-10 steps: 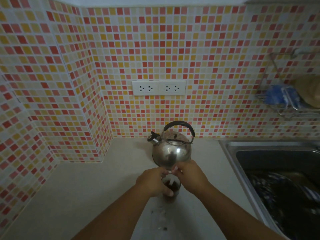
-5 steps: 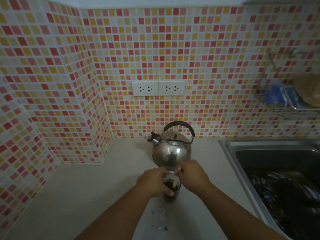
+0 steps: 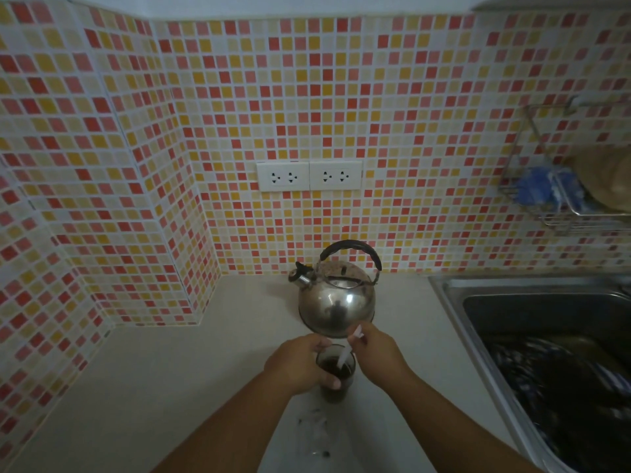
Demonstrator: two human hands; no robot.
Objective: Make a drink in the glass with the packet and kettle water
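A glass [image 3: 336, 370] of dark drink stands on the pale counter [image 3: 170, 387] in front of me. My left hand [image 3: 300, 365] is wrapped around its left side. My right hand [image 3: 377, 353] pinches a thin white stirrer [image 3: 346, 353] whose lower end dips into the liquid. Just behind the glass sits a steel kettle [image 3: 336, 302] with a black handle, spout pointing left. A clear torn packet [image 3: 316, 425] lies flat on the counter between my forearms, hard to make out.
A steel sink [image 3: 546, 322] with dark contents fills the right side. A wire rack [image 3: 560, 199] with blue items hangs on the tiled wall above it. Two white sockets [image 3: 309, 175] sit on the wall behind the kettle.
The white stirrer now shows above my right hand and inside the glass; my right hand has shifted slightly. My left hand stays on the glass.
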